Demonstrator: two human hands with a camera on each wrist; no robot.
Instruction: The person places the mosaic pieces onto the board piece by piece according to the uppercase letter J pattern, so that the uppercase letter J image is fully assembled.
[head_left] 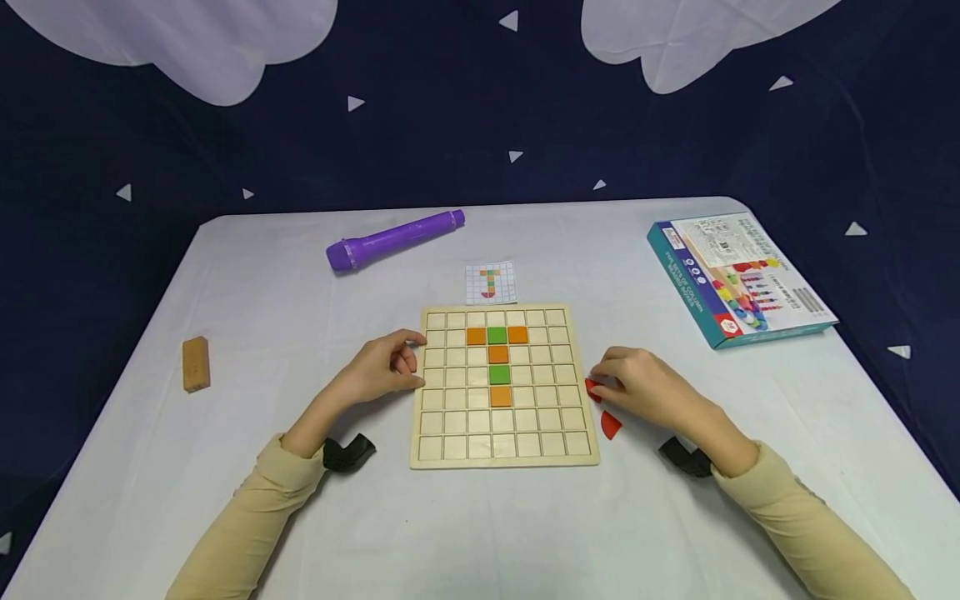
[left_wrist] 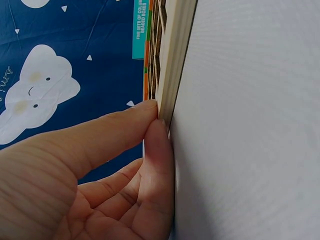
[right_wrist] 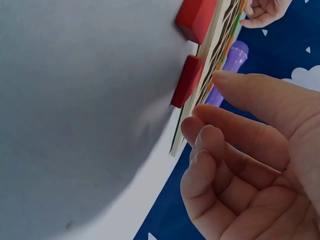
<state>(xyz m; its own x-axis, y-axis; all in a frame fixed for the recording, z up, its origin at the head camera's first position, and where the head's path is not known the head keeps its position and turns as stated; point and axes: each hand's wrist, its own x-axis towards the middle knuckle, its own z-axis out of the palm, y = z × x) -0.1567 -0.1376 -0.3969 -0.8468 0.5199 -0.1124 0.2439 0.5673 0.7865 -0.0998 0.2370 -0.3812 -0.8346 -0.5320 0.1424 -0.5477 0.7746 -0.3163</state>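
Observation:
A wooden grid board [head_left: 457, 423] lies mid-table, bearing orange squares [head_left: 498, 354] and green squares [head_left: 498, 375] in a T shape. My left hand [head_left: 378, 367] touches its left edge with the tips of thumb and index finger, set apart. On the other side, my right hand [head_left: 643, 385] hovers by two red quarter-round pieces [head_left: 611, 426], which lie beside the board's right edge. In the right wrist view a gap shows between thumb and fingertips, with nothing held; one red piece [right_wrist: 187, 81] stands beyond them. From the head, that piece is partly hidden by the fingers.
Behind the board lies a small pattern card [head_left: 491, 283] with a coloured J shape. Farther back is a purple microphone-shaped stick [head_left: 397, 242]. A teal and white box [head_left: 742, 279] sits at back right, a wooden block [head_left: 196, 364] at far left.

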